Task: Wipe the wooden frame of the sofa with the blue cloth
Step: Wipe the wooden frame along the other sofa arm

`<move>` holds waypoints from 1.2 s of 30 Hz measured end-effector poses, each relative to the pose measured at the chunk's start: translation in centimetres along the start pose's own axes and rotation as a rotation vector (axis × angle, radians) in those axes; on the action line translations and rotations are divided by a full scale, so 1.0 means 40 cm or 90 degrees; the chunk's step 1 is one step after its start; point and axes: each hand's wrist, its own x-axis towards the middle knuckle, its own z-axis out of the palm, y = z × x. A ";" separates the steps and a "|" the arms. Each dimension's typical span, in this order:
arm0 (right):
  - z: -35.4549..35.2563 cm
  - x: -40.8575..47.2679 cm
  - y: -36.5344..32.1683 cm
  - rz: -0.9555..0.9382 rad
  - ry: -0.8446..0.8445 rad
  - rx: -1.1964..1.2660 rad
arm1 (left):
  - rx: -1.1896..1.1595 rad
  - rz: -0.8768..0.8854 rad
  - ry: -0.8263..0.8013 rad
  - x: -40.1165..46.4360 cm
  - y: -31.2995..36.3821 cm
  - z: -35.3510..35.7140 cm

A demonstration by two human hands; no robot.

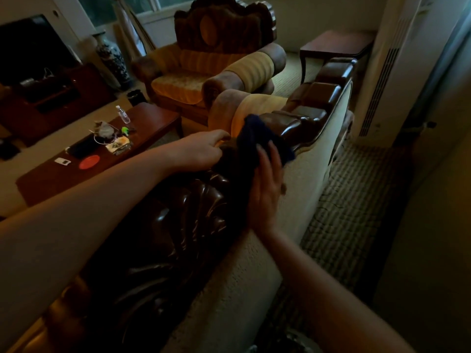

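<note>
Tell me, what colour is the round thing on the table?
Red; the round disc shows in the head view.

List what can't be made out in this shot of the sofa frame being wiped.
- Head view: the wooden frame under the blue cloth is covered by the cloth and both hands.
- The left hand fingertips are tucked behind the cloth.
- The right hand fingers are motion-blurred.
- The small items on the coffee table are too small and dim to identify.

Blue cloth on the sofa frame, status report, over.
Right hand presses blue cloth flat on carved wooden frame. Left hand grips the cloth's near end. Frame top ahead unobstructed.
</note>
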 end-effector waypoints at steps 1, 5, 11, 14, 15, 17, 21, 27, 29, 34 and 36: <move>-0.005 0.065 0.028 0.028 0.007 0.004 | 0.003 0.001 -0.004 0.000 0.000 0.000; -0.026 0.279 0.103 0.233 0.044 0.026 | 0.032 0.007 -0.030 0.000 0.004 0.002; -0.012 0.167 0.028 0.333 0.113 0.044 | 0.072 0.013 -0.041 -0.001 0.007 0.002; -0.002 -0.034 -0.069 0.412 0.075 0.094 | 0.080 0.013 -0.038 0.005 0.008 0.006; 0.000 -0.096 -0.105 0.391 0.057 0.106 | 0.082 0.012 -0.039 0.006 0.007 0.008; 0.003 -0.160 -0.138 0.357 0.033 0.108 | 0.087 0.014 -0.038 0.005 0.005 0.010; 0.011 -0.055 -0.082 0.429 0.069 0.122 | 0.099 0.008 -0.038 0.005 0.003 0.009; -0.069 0.257 0.037 0.595 0.108 0.068 | 0.092 0.000 -0.048 0.007 0.005 0.006; -0.082 0.272 0.022 0.614 0.084 0.030 | 0.089 0.001 -0.043 0.008 0.005 0.005; -0.064 0.053 -0.050 0.502 0.009 0.040 | 0.079 0.006 -0.041 0.008 0.003 0.004; -0.054 -0.042 -0.082 0.442 -0.020 0.084 | 0.077 0.008 -0.041 0.006 0.006 0.006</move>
